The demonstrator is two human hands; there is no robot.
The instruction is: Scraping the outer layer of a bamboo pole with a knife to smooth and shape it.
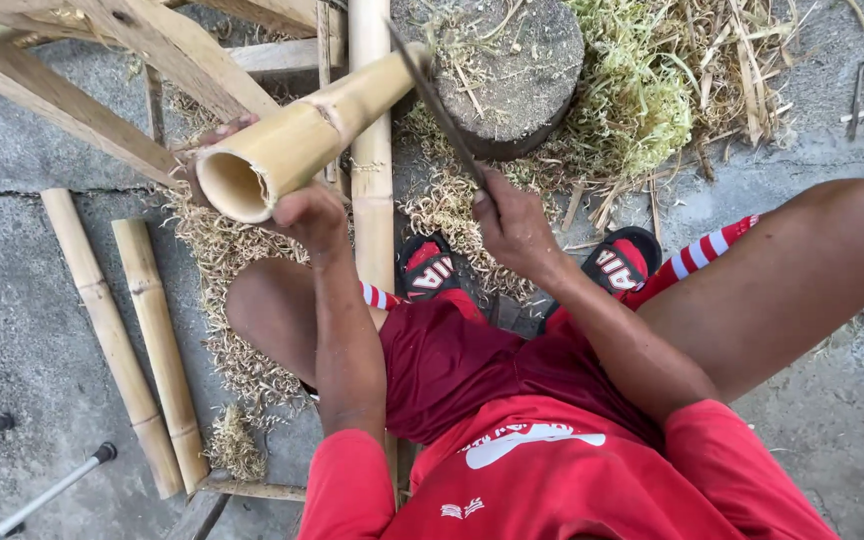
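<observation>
Left hand (310, 215) curls around the hollow pale bamboo tube (297, 140), tilting it up; right hand (514, 225) fists a dark long blade (437, 105) whose edge rests on the tube's far end.

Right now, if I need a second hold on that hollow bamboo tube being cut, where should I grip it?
Probably mid-shaft on the bamboo tube, just past its node ring, coming from the left side. The left hand already steadies the open near end, and the blade in the right hand meets the far end, which rests on the round block.
</observation>
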